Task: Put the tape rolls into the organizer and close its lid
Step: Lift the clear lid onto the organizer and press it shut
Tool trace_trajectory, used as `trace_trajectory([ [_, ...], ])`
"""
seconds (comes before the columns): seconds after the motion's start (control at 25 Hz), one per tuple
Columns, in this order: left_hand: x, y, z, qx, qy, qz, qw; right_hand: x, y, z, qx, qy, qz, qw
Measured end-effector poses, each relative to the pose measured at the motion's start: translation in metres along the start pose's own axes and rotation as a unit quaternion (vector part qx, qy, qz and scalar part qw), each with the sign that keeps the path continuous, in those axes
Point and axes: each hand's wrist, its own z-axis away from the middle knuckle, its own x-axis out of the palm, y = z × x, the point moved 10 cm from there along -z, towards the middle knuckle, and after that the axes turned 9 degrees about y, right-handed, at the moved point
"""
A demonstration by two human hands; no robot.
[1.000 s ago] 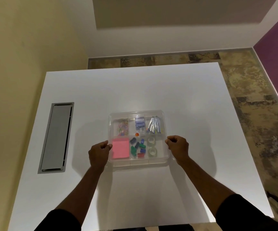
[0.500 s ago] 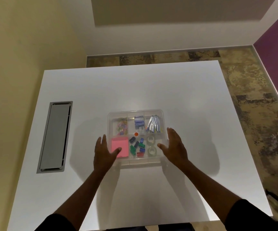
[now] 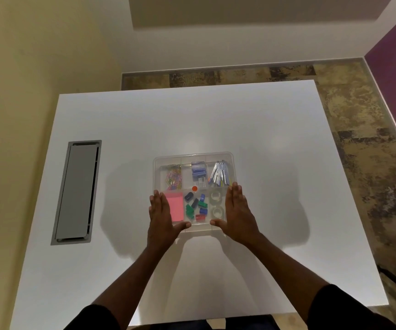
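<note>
The clear plastic organizer [image 3: 193, 157] lies in the middle of the white table with its transparent lid down over the compartments. Two clear tape rolls [image 3: 216, 204] sit one behind the other in the near right compartment, seen through the lid. My left hand [image 3: 162, 216] lies flat, fingers together, on the lid's near left part over the pink sticky notes [image 3: 175, 207]. My right hand [image 3: 237, 210] lies flat on the near right edge beside the tape rolls. Both thumbs point inward along the near rim.
Other compartments hold coloured paper clips [image 3: 174, 179], a blue staple box [image 3: 198, 170], silver clips [image 3: 219, 176] and coloured binder clips [image 3: 197, 207]. A grey cable hatch [image 3: 77, 192] is set into the white table [image 3: 275, 163] at the left. Patterned floor lies beyond the right edge.
My hands left the organizer's side edges, where their fingers were curled, opened out, and now rest flat on top of the lid.
</note>
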Motion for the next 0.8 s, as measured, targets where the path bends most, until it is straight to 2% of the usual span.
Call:
trace_trajectory([
  [0.16, 0.005, -0.002, -0.002, 0.013, 0.005, 0.014, 1.000, 0.010, 0.002, 0.003, -0.036, -0.005, 0.031, 0.999],
  [0.4, 0.015, -0.008, -0.003, 0.025, 0.005, 0.003, 1.000, 0.011, 0.004, 0.003, -0.050, 0.043, 0.075, 0.995],
  [0.6, 0.016, -0.005, -0.001, 0.027, 0.002, -0.013, 1.000, 0.012, 0.005, 0.004, -0.043, 0.046, 0.075, 0.995],
  [0.8, -0.004, 0.005, -0.012, 0.051, 0.037, -0.057, 0.996, -0.004, 0.007, -0.010, -0.043, 0.056, 0.035, 0.997],
])
